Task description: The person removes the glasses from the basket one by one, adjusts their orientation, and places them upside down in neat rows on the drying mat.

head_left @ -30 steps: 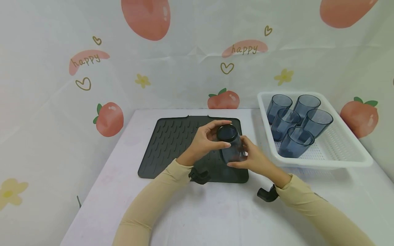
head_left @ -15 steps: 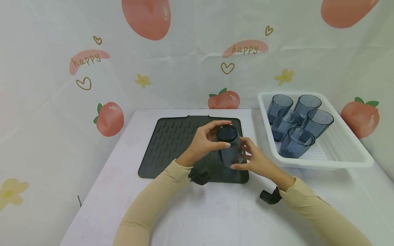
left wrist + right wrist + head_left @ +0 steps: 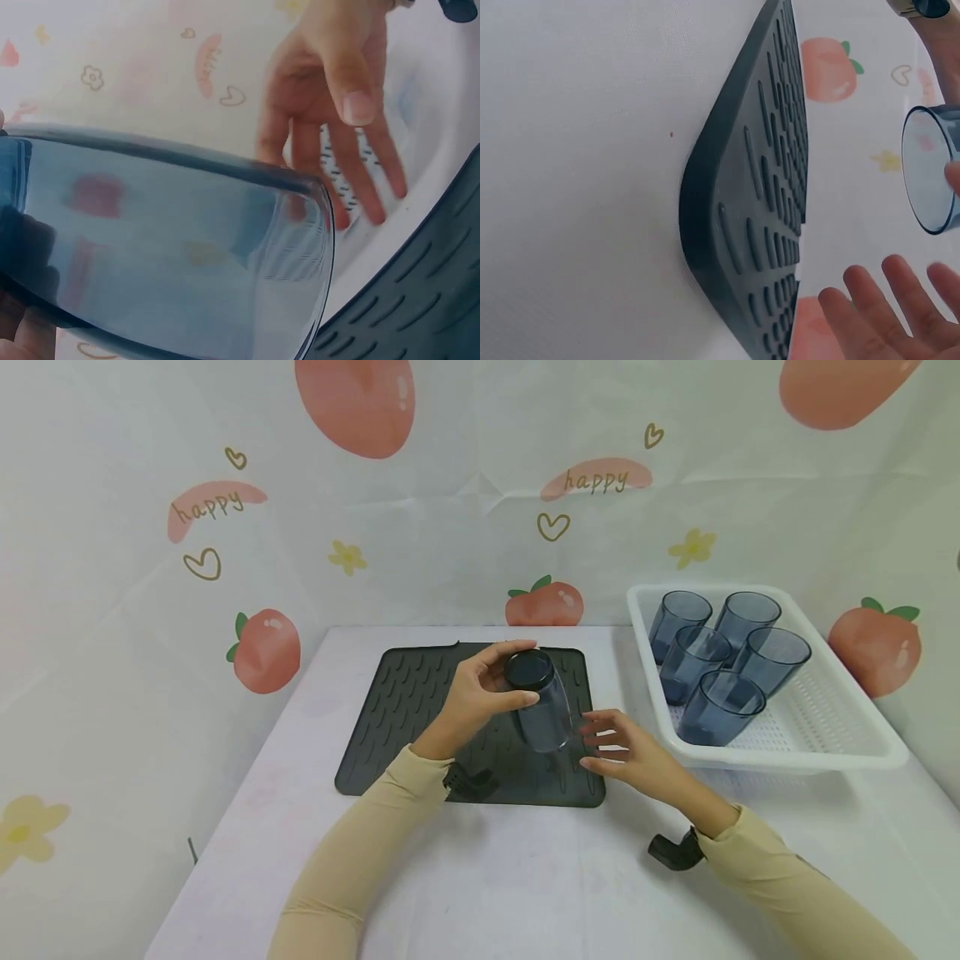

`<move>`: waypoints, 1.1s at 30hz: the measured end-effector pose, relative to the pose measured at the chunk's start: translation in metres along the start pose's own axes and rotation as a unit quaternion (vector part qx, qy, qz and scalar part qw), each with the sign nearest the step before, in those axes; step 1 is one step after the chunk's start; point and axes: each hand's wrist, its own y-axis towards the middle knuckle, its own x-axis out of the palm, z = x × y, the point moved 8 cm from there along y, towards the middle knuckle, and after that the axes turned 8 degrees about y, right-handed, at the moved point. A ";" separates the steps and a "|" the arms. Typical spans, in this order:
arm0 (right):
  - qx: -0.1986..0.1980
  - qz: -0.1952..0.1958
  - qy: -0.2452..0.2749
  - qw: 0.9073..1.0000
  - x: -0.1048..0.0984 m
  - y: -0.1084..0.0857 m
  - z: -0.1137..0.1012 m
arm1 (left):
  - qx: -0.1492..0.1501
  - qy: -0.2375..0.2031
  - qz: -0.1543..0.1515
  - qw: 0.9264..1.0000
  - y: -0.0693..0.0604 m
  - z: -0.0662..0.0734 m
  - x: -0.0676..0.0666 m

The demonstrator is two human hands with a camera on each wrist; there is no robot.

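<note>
My left hand (image 3: 471,702) grips a blue-tinted drinking glass (image 3: 546,717) near its base. Upside down and slightly tilted, the glass is above the dark ridged drying mat (image 3: 420,710). In the left wrist view the glass (image 3: 165,232) fills the foreground, its rim pointing toward the other hand. My right hand (image 3: 630,756) is just right of the rim, apart from it, with fingers spread and nothing held. The right wrist view shows these loose fingers (image 3: 885,300) below the glass's open rim (image 3: 928,169).
A white perforated basket (image 3: 847,752) stands on the right of the table and bears several blue glasses (image 3: 720,710), upright or leaning. The white table (image 3: 510,877) extends in front of the mat. A printed backdrop (image 3: 450,527) hangs behind.
My right hand has let go of the glass and drawn back to the right. The left hand has carried the glass slightly left.
</note>
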 end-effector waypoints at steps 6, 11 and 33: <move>0.004 -0.002 -0.009 1.000 0.000 -0.001 0.005 | -0.008 0.010 0.038 0.999 0.001 0.001 -0.021; -0.021 -0.004 -0.021 1.000 0.001 -0.003 0.004 | -0.011 0.023 0.083 0.996 0.006 0.001 -0.044; -0.025 0.000 -0.023 0.999 0.003 -0.004 0.010 | -0.062 0.123 0.305 0.942 -0.003 -0.022 -0.164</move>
